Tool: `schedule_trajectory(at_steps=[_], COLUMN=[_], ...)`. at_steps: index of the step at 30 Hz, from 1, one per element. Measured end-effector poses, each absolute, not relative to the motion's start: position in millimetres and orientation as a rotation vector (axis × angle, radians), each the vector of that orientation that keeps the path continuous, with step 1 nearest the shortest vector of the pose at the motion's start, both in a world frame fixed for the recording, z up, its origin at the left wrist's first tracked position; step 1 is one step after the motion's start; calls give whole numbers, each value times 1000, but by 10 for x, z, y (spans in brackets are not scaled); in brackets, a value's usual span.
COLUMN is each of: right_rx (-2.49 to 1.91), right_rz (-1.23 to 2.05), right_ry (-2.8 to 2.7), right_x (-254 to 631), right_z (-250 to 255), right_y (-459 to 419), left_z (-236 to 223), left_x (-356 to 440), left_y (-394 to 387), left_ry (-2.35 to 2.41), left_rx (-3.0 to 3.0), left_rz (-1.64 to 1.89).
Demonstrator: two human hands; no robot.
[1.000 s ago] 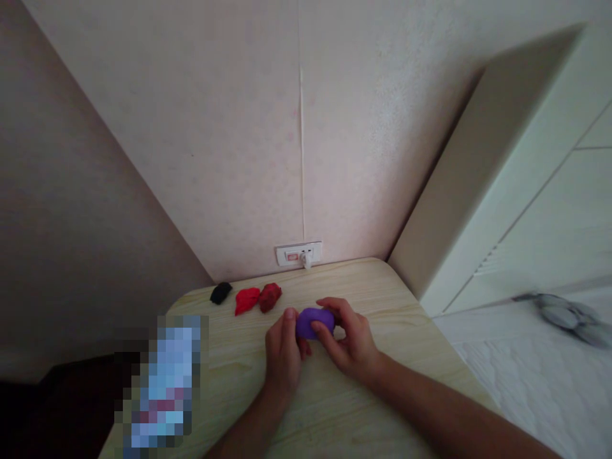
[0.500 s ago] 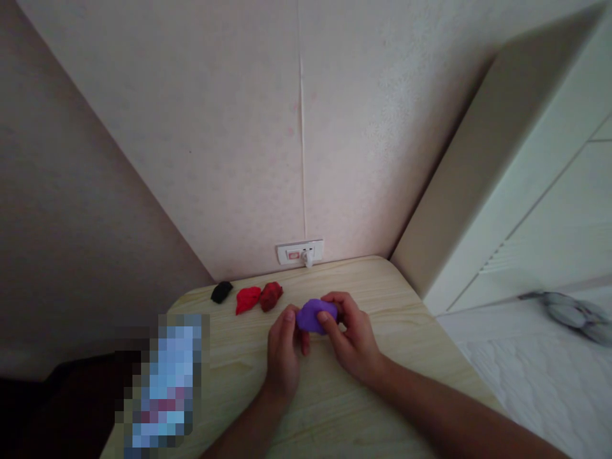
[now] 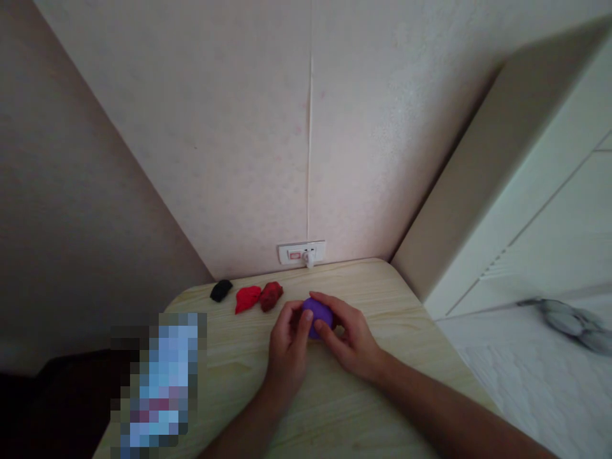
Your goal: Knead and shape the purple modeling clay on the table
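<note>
Lump [image 3: 319,310] of purple, doughy material, irregular half a second earlier, is now rounded, gripped by left hand [image 3: 289,341] and right hand [image 3: 352,335]; shaping is apparently being advanced.

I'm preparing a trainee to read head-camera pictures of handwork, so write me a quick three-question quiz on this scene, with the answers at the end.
1. Multiple choice. What colour is the held lump?
A) yellow
B) purple
C) green

2. True or false: the left hand and the right hand are both touching the held lump.

3. Put in order from left to right in the picture: dark red piece, black piece, bright red piece.

Key: 1. B. 2. True. 3. Black piece, bright red piece, dark red piece.
</note>
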State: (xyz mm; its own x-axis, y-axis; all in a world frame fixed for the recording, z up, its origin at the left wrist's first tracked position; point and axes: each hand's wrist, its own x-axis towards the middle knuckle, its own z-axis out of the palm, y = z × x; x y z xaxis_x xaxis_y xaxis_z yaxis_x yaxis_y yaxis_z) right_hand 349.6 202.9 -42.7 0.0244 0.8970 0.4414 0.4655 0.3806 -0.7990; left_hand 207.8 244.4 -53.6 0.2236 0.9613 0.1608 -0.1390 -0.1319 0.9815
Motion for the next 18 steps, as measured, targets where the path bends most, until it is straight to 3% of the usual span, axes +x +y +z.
schedule_trajectory(at_steps=[18], right_rx=[-1118], right_rz=[722], right_ry=[-1534], right_x=[3485], right_z=[-422], right_y=[2058], left_z=[-522], left_x=[2065], left_y=[2439], left_ry=[919], left_rx=[1348], left_rz=[1194])
